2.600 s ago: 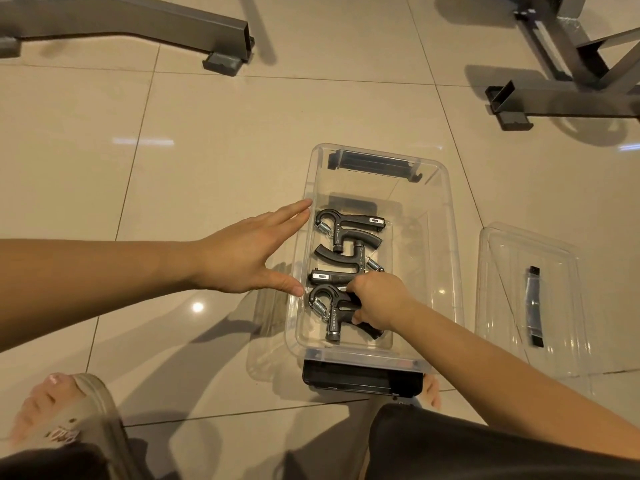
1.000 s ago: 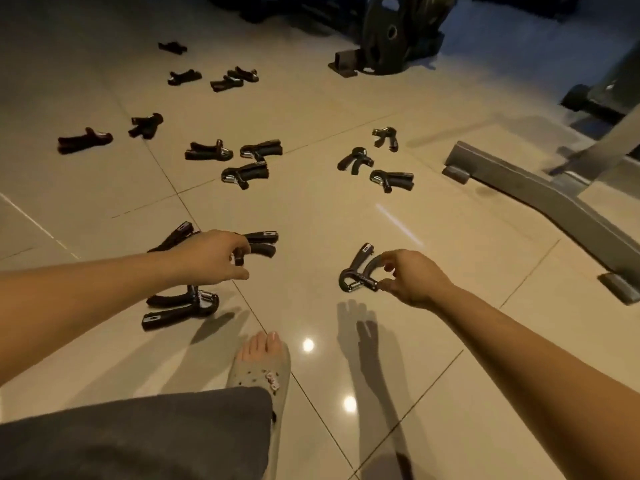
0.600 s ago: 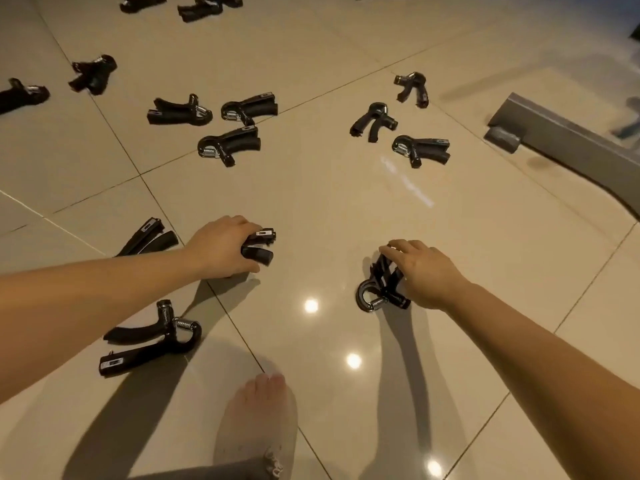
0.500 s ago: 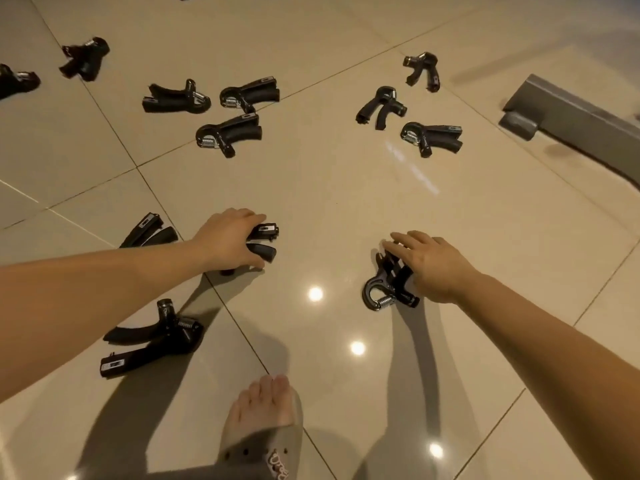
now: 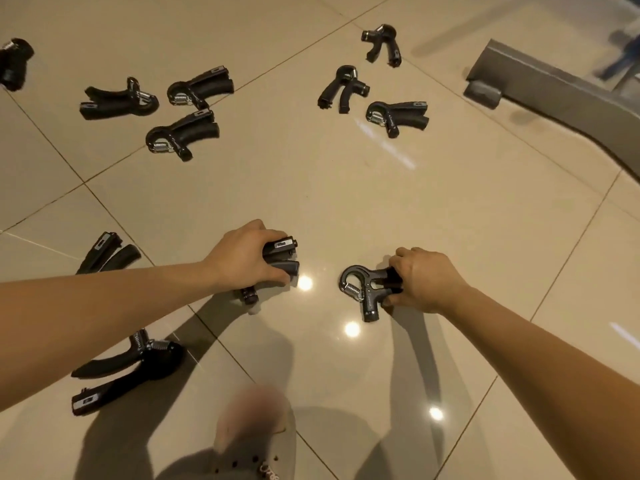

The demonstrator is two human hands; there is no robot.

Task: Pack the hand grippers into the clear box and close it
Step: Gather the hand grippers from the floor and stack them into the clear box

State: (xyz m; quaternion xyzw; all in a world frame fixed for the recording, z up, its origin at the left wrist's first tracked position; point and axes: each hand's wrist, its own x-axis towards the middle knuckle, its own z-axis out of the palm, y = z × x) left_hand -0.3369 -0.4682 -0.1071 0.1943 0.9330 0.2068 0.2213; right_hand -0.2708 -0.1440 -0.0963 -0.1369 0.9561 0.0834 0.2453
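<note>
Black hand grippers with metal springs lie scattered on the tiled floor. My left hand point(image 5: 247, 259) grips one hand gripper point(image 5: 282, 258) around its two handles, low over the floor. My right hand point(image 5: 424, 280) holds another hand gripper point(image 5: 360, 289) by its handles, spring end pointing left. Two more lie at the left, one point(image 5: 107, 252) partly behind my forearm and one point(image 5: 128, 368) below it. Groups of three lie farther off at upper left point(image 5: 180, 133) and upper right point(image 5: 394, 116). The clear box is out of view.
A grey metal frame foot point(image 5: 540, 88) of gym equipment crosses the upper right. My foot in a perforated sandal point(image 5: 256, 441) stands at the bottom centre. Another hand gripper point(image 5: 14, 62) lies at the far left edge.
I turned from the box to the scattered hand grippers. Over the last second both hands closed around one each; the right one now points its spring end left.
</note>
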